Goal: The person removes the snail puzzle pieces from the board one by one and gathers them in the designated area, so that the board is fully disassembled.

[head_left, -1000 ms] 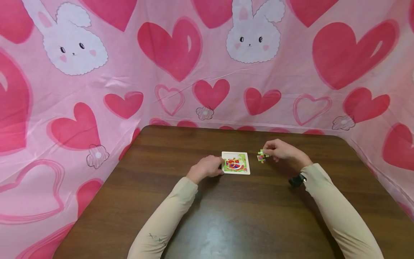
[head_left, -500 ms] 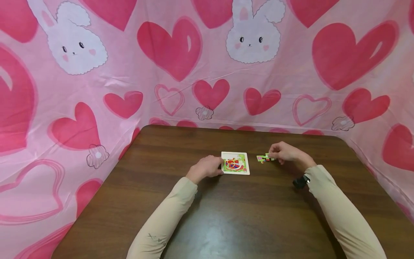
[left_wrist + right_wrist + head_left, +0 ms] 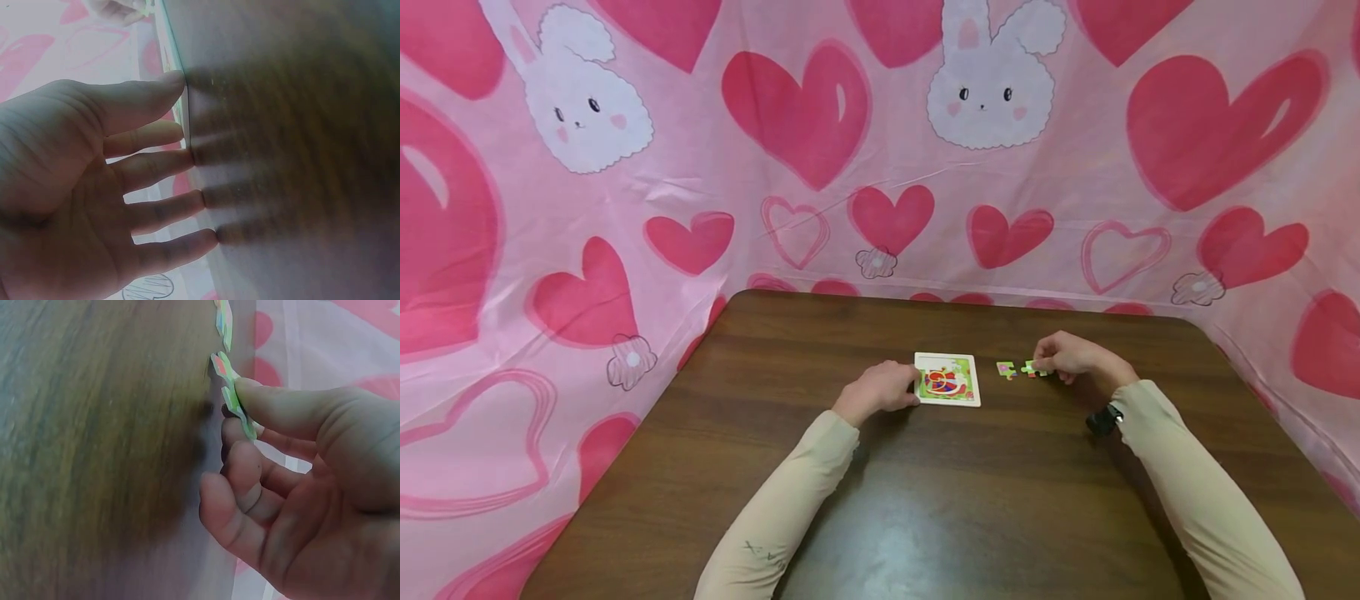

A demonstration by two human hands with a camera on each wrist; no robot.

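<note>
A small puzzle board (image 3: 977,385) with a white border and a colourful red, blue and green picture lies flat on the table. At its left border rests my left hand (image 3: 880,386); in the left wrist view its fingers (image 3: 162,209) are spread and nearly straight, with the thumb touching the board's edge. To the right of the board, my right hand (image 3: 1066,354) pinches a green jigsaw piece (image 3: 232,403) between thumb and fingers, low over the table. Between that piece and the board lies another jigsaw piece (image 3: 1006,369), green with a pink spot.
The dark brown wooden table (image 3: 925,500) spreads around the board, its far edge meeting a pink cloth backdrop (image 3: 910,150) printed with hearts and rabbits. A dark device (image 3: 1103,420) sits under the right wrist.
My right hand has moved right with its jigsaw piece, which now lies apart from the other piece it overlapped before. My left hand and the board stay in place.
</note>
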